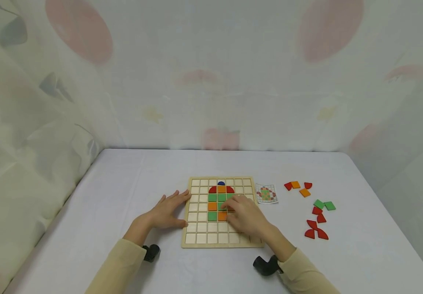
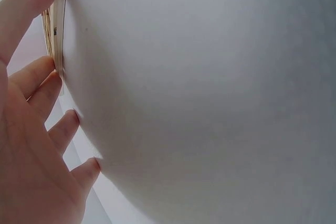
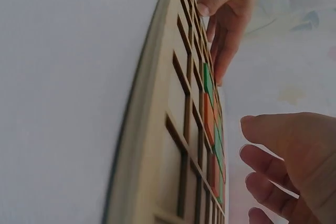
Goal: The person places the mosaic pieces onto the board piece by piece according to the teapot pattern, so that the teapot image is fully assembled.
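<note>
A wooden grid board [image 1: 201, 238] lies on the table with coloured tiles in its cells. A blue half-round piece [image 1: 221, 183] tops two red quarter-rounds flanking an orange square [image 1: 221, 189]. Below are green squares [image 1: 212, 197] and more orange ones [image 1: 212, 206]. My left hand [image 1: 167, 210] is spread flat, its thumb and index finger touching the board's left edge. Over the tiled part hovers my right hand [image 1: 246, 214], fingers bent loosely and fingertips right at a lower orange square [image 1: 222, 216]. The right wrist view shows a gap between thumb [image 3: 268, 127] and fingers, nothing held there. That hand hides some cells.
A small printed pattern card [image 1: 267, 193] lies just right of the board. Farther right are loose pieces: orange squares [image 1: 305, 192], green squares [image 1: 330, 206] and several red quarter-rounds [image 1: 322, 234]. Black wrist camera mounts [image 1: 266, 266] sit under both forearms.
</note>
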Demonstrator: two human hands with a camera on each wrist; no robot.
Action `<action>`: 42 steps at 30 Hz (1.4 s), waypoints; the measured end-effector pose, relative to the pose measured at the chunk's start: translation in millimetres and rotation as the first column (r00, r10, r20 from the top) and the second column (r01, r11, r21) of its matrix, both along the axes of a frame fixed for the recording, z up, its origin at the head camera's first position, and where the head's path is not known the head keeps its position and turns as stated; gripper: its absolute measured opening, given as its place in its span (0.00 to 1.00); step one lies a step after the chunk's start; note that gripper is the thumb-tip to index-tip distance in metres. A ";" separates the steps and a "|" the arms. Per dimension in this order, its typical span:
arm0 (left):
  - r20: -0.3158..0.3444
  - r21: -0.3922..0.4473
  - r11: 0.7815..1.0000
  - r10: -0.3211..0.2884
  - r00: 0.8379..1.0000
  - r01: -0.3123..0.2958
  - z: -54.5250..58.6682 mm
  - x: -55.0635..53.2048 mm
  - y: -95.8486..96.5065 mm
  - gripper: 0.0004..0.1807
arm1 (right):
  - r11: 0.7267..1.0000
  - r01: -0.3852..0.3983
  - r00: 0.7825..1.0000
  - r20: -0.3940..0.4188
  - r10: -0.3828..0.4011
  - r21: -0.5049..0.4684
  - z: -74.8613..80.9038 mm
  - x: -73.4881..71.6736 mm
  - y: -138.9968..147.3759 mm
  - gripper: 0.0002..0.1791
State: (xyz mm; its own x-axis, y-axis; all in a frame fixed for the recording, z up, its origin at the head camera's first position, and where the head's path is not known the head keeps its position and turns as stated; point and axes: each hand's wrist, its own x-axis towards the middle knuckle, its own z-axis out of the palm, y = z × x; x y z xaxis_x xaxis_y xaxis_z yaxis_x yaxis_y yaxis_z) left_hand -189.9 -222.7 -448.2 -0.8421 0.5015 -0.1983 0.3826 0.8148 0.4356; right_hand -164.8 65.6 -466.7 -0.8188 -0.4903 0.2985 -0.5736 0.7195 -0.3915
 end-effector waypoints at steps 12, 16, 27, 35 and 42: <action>-0.003 0.004 1.000 0.001 1.000 -0.001 -0.1 0.3 0.6 0.47 | 0.990 0.112 0.993 0.035 -0.109 -0.088 14.5 -2.9 50.3 0.12; -0.002 0.002 1.000 0.003 1.000 -0.003 0.9 0.7 0.1 0.47 | 0.983 0.159 0.987 0.023 -0.157 -0.097 13.3 -5.5 71.2 0.12; 0.004 -0.001 1.000 0.003 1.000 -0.003 2.2 1.8 -0.4 0.47 | 0.959 0.245 0.966 -0.045 -0.253 -0.141 10.2 -11.1 133.2 0.14; 0.000 -0.005 1.000 0.005 1.000 -0.005 2.5 1.8 -0.3 0.48 | 0.929 0.347 0.938 0.021 -0.347 -0.129 6.6 -8.7 175.9 0.15; 0.000 0.000 1.000 0.008 1.000 -0.008 2.9 2.3 0.3 0.47 | 0.908 0.406 0.913 0.082 -0.399 -0.101 0.4 2.7 206.4 0.16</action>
